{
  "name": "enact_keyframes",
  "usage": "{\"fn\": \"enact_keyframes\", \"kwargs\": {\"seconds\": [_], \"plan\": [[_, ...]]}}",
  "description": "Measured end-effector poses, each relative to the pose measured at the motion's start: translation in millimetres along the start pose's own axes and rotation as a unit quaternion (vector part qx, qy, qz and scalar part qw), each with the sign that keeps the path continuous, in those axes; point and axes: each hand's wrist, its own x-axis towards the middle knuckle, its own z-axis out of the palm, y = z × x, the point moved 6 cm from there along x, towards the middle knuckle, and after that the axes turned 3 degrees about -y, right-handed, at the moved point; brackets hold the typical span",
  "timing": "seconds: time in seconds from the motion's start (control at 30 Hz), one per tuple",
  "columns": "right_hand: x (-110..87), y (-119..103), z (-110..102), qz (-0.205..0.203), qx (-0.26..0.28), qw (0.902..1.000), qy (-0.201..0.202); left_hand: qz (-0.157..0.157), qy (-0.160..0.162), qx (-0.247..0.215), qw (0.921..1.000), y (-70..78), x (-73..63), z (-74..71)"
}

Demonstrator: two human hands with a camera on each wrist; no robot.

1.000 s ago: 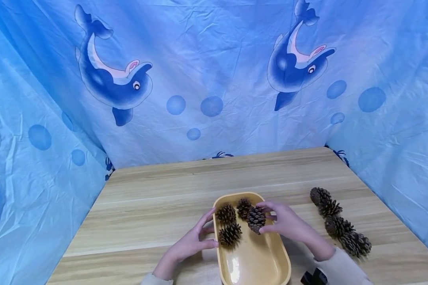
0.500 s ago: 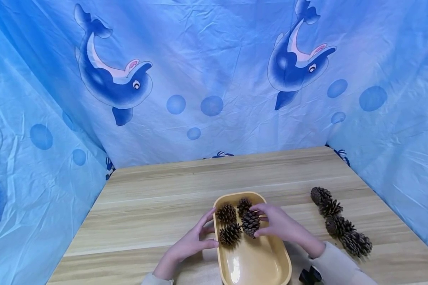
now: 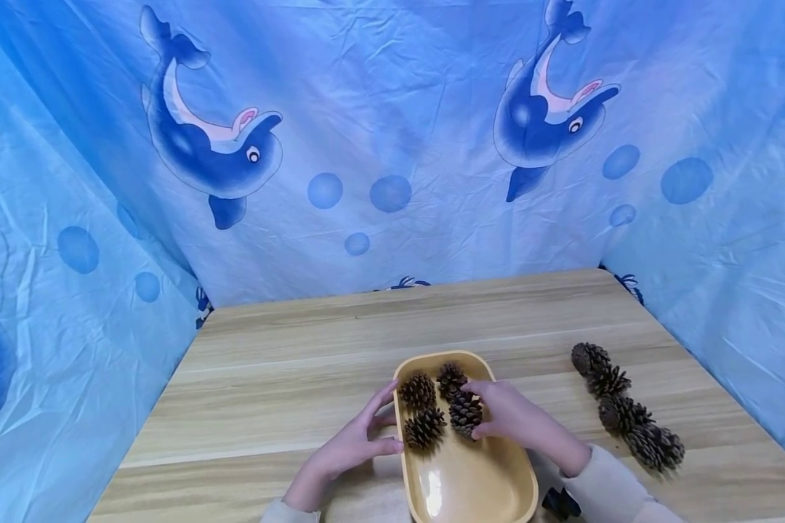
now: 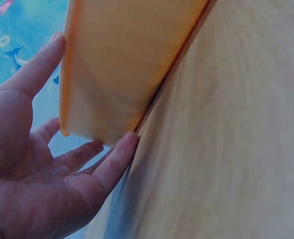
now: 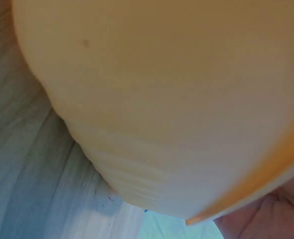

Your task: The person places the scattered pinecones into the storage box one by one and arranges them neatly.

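A yellow tray (image 3: 464,476) with rounded corners stands on the table, with several brown pine cones in its far half. My right hand (image 3: 513,418) reaches over the tray's right rim and holds one pine cone (image 3: 465,418) between thumb and fingers, low in the tray. Left of it lie a pine cone (image 3: 417,392) and a nearer one (image 3: 425,430); behind it is a smaller pine cone (image 3: 451,378). My left hand (image 4: 47,164) rests spread fingertips against the tray's outer left side. In the right wrist view the tray wall hides most of my right hand (image 5: 266,216).
To the right on the wooden table (image 3: 288,378), several more pine cones (image 3: 621,414) lie in a slanting row. Under the right sleeve sits a small black object (image 3: 560,503). A blue dolphin-print curtain (image 3: 392,145) hangs behind and at both sides.
My right hand has carried its pine cone left and slightly nearer, from beside the right rim to close by the other cones. The left hand stays against the tray.
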Motion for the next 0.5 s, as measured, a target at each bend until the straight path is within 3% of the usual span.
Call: {"fn": "enact_keyframes", "kwargs": {"seconds": [0.1, 0.23, 0.37, 0.5], "plan": [[-2.5, 0.7, 0.3, 0.011, -0.015, 0.9997, 0.012, 0.0, -0.003, -0.001, 1.0, -0.1, 1.0, 0.6], [-5.9, 4.9, -4.4, 0.022, 0.01, 0.9994, 0.025, 0.001, -0.004, 0.002, 1.0, -0.4, 1.6, 0.5], [-10.7, 12.7, -15.0, -0.003, 0.089, 0.9958, 0.024, 0.002, -0.003, 0.006, 1.0, -0.7, 1.6, -0.5], [-16.5, 20.5, -22.3, -0.041, 0.181, 0.9826, 0.0, 0.002, -0.001, 0.01, 0.9999, -1.0, 1.9, -1.0]]}}
